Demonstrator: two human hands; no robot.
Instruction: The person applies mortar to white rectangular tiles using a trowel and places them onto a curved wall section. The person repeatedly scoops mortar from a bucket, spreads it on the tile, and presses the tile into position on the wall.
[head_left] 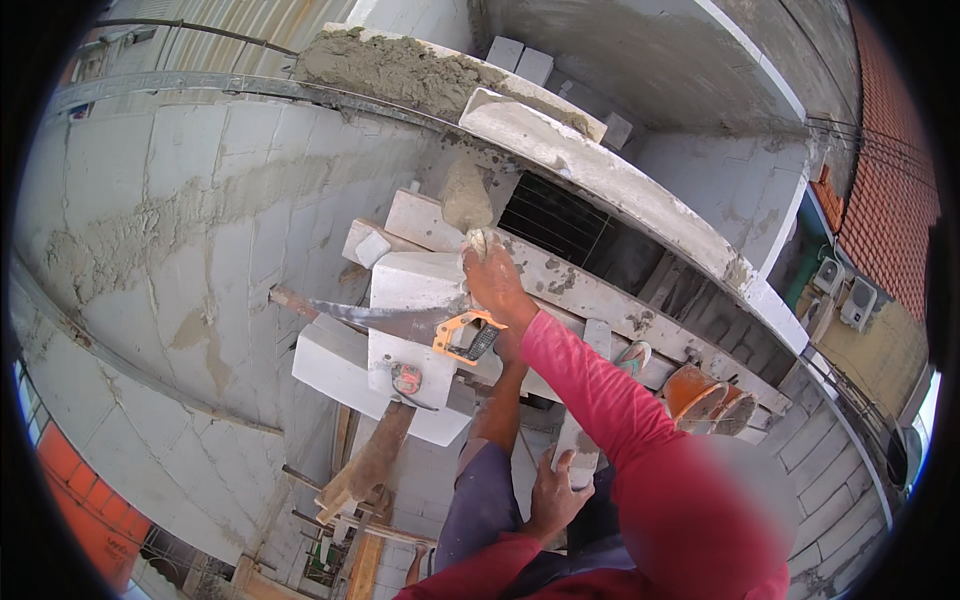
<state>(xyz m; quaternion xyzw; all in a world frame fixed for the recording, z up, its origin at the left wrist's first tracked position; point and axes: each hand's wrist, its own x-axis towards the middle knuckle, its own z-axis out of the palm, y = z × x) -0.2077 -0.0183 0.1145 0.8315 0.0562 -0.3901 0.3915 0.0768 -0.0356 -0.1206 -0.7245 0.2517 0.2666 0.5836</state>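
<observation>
Right hand [495, 282] is closed around a small pale tool [479, 243], its kind unclear; by the left hand [556, 500] the near end of a narrow block [577, 438], low in the middle, is gripped between thumb and fingers. Mortar [400, 76] is spread along the far wall top; beside it a long block [560, 145] is laid, though whether it is bedded cannot be told. Part of the mortar is left uncovered, so the course is judged unfinished. A handsaw [466, 336] and red tape measure [406, 378] are supported by white blocks [400, 272]. Grey block walls [180, 190] are seen left; orange buckets [688, 392] are placed right.
</observation>
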